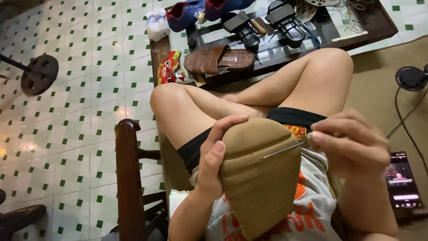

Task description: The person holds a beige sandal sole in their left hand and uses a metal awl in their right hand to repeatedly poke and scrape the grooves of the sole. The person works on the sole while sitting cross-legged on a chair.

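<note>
Sewing goes on at the sole (261, 178), which stands up in the lap. Left hand (214, 163) wraps around its left edge and grips it. Right hand (352, 143) pinches a thin needle (281, 150) lying across the sole's top right edge. Next, I think, the needle needs a firm push. Brown sandal (218, 60) lies at the table's (379, 22) front edge.

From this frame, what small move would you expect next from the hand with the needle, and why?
Probably a short pull of the needle to the person's right, out past the sole's edge. The right hand pinches its end at that edge, the metal shaft lies across the tan sole, and the left hand steadies the sole from the other side. No thread is visible.
</note>
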